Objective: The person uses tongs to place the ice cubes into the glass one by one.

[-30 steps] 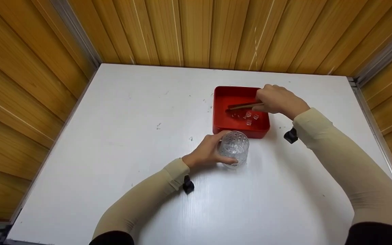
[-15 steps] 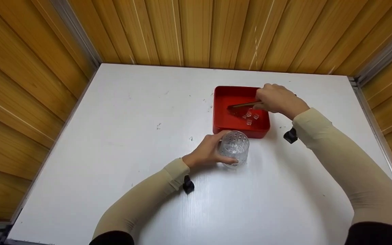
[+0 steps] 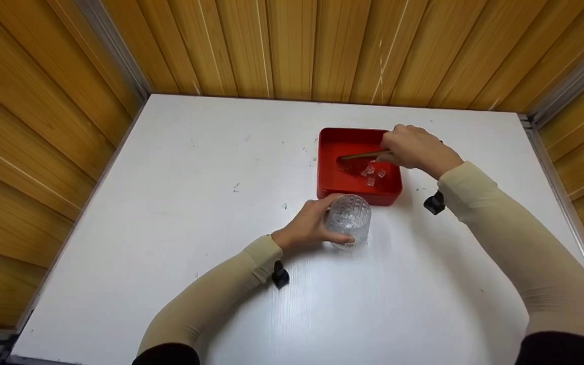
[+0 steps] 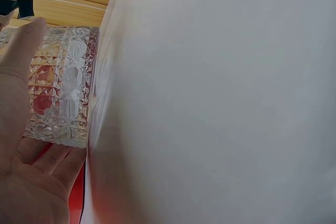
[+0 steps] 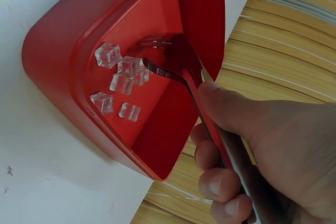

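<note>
My left hand [image 3: 308, 225] holds a clear cut-pattern drinking glass [image 3: 349, 223] from its left side, thumb in front and fingers behind. The glass [image 4: 65, 85] stands upright on the table, close against the near side of a red square tray [image 3: 386, 198]. Over the tray's right side, my right hand [image 3: 413, 147] grips a pair of tongs [image 3: 362, 155]. In the right wrist view the tongs [image 5: 236, 158] reach down into the tray, tips apart, one of them pronged. Several clear ice cubes [image 5: 122, 83] lie beside the tips on the tray floor.
A white table [image 3: 195, 203] with small dark scuffs bears everything. Wood-grain panel walls [image 3: 292, 50] rise behind it and at both sides, with grey metal posts [image 3: 114, 45] at the corners.
The tongs have turned slightly in my right hand, so their arms now overlap in the head view, with tips still low in the tray. My left hand and the glass have stayed put.
</note>
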The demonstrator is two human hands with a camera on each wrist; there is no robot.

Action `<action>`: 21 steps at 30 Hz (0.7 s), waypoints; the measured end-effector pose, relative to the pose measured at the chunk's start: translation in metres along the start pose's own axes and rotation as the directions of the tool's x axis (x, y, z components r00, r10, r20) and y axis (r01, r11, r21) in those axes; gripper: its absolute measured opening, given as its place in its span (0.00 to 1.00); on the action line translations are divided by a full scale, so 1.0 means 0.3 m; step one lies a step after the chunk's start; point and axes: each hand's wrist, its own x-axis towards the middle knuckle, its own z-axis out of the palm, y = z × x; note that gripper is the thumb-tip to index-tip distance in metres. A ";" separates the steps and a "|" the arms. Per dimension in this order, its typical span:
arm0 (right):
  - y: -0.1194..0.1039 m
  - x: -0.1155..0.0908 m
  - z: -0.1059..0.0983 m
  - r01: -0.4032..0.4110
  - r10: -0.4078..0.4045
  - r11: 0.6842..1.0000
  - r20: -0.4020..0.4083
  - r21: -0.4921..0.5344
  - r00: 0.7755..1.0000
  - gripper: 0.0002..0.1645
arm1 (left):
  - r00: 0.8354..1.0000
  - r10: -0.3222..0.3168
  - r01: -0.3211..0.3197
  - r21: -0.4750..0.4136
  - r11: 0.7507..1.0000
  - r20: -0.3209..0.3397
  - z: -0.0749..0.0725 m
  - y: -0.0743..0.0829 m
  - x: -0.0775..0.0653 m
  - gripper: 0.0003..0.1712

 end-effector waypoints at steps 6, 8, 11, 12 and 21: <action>-0.001 -0.026 -0.020 0.003 -0.002 1.000 -0.022 0.009 1.000 0.10 | 1.000 -0.020 0.020 -0.003 1.000 0.010 -0.002 0.002 0.000 0.50; -0.001 -0.037 -0.025 0.010 -0.009 1.000 -0.027 0.011 1.000 0.10 | 0.999 -0.033 0.033 -0.010 0.999 0.013 -0.003 0.003 0.000 0.50; 0.001 -0.055 -0.033 0.015 -0.014 1.000 -0.032 0.017 0.999 0.09 | 0.999 -0.046 0.046 -0.017 0.999 0.016 -0.005 0.006 0.001 0.50; 0.003 -0.063 -0.035 0.010 -0.009 1.000 -0.029 0.023 1.000 0.09 | 0.999 -0.046 0.047 -0.017 0.999 0.016 -0.005 0.007 0.002 0.50; 0.005 -0.138 -0.038 0.036 -0.033 0.998 -0.087 0.042 0.996 0.07 | 0.999 -0.040 0.040 -0.020 0.999 0.020 -0.001 0.011 0.002 0.50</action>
